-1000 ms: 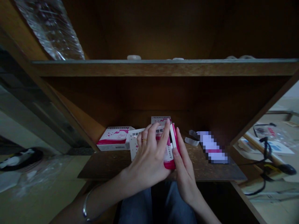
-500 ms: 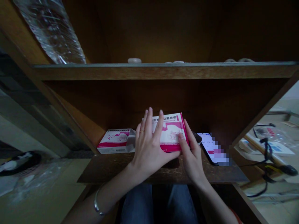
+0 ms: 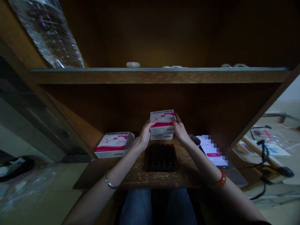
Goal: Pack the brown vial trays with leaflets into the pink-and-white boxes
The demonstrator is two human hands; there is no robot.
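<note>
Between my two hands is a white and pink medicine box [image 3: 162, 120], toward the back of the lower shelf. My left hand [image 3: 145, 135] grips its left side, thumb on the front edge. My right hand [image 3: 180, 128] grips the right side, thumb on top. Directly below it shows another white box [image 3: 161, 136]; I cannot tell whether the two touch. Nearer to me lies a row of several dark brown glass vials [image 3: 162, 157]. To the left rests a similar pink and white box [image 3: 113, 144] with its right end flap open.
A phone [image 3: 212, 151] with a lit screen lies at the right, beside a dark rounded object [image 3: 195, 139]. The upper shelf's edge [image 3: 154, 76] runs across above my hands. A clear plastic bottle [image 3: 50, 34] stands upper left. Cables [image 3: 263, 159] hang at right.
The box has moved away from me toward the back of the shelf. My left hand has gone from lying spread over it to holding its left side. The dark vials now show.
</note>
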